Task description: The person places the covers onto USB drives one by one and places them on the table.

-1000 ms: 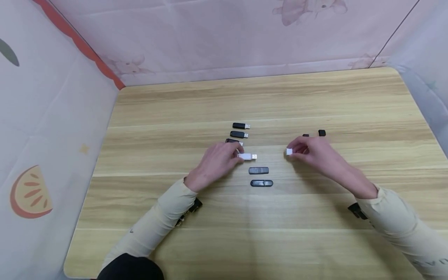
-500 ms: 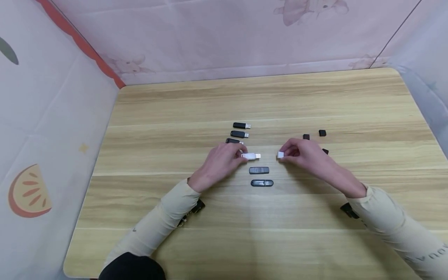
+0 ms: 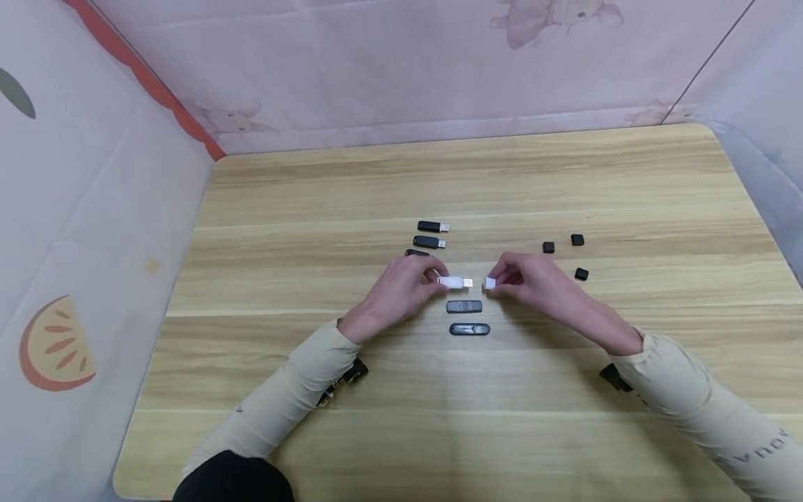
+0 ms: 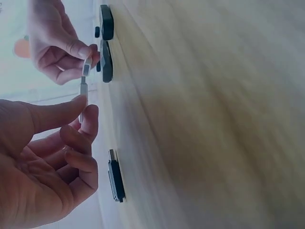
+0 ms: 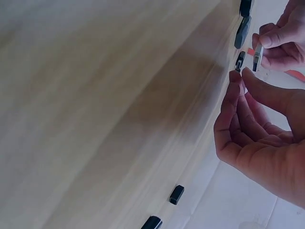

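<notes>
My left hand (image 3: pixel 401 287) pinches a white USB flash drive (image 3: pixel 452 282) between thumb and forefinger, its bare metal plug pointing right. Opposite it, my right hand (image 3: pixel 533 280) pinches a small white cap (image 3: pixel 489 283) in its fingertips, a short gap from the plug. The left wrist view shows the flash drive (image 4: pixel 84 93) and cap (image 4: pixel 86 67) nearly in line, held above the tabletop. In the right wrist view the cap is mostly hidden by the right fingertips (image 5: pixel 236 76).
Two uncapped black flash drives (image 3: pixel 433 226) lie behind the left hand, with a third black one (image 3: pixel 417 252) partly covered by it. A grey flash drive (image 3: pixel 464 306) and a dark one (image 3: pixel 469 328) lie in front. Three black caps (image 3: pixel 578 240) sit at right on the wooden table (image 3: pixel 314 195).
My right hand has moved left with the white cap, narrowing the gap to the plug and uncovering the black caps. My left hand has shifted slightly right with the white flash drive.
</notes>
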A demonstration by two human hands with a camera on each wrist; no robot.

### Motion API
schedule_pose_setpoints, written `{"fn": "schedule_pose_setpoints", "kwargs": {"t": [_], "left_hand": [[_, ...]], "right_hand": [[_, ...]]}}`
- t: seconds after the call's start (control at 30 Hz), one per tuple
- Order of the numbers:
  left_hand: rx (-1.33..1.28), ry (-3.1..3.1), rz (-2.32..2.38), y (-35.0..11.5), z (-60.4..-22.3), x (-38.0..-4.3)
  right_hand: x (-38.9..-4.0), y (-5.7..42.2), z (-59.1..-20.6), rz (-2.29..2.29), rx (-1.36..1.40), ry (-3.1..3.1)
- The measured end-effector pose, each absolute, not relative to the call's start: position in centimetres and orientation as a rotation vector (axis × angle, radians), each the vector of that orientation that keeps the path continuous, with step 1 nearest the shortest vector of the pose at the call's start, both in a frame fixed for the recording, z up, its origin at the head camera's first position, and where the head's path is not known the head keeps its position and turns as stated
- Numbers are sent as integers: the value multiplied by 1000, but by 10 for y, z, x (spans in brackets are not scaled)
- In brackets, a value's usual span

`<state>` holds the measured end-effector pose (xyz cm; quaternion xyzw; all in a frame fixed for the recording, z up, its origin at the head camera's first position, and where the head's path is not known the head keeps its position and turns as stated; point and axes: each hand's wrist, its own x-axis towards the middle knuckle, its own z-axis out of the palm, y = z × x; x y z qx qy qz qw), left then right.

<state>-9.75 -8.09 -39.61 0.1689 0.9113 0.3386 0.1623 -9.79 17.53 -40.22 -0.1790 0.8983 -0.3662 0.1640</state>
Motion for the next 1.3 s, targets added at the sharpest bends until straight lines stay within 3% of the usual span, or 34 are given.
{"fn": "schedule_pose_setpoints", "kwargs": {"t": [1.3], "left_hand": [[490,2526,1016,-71,-398,-98]], "right_hand": [[-95,155,-400,-1026,-551,2572]]}}
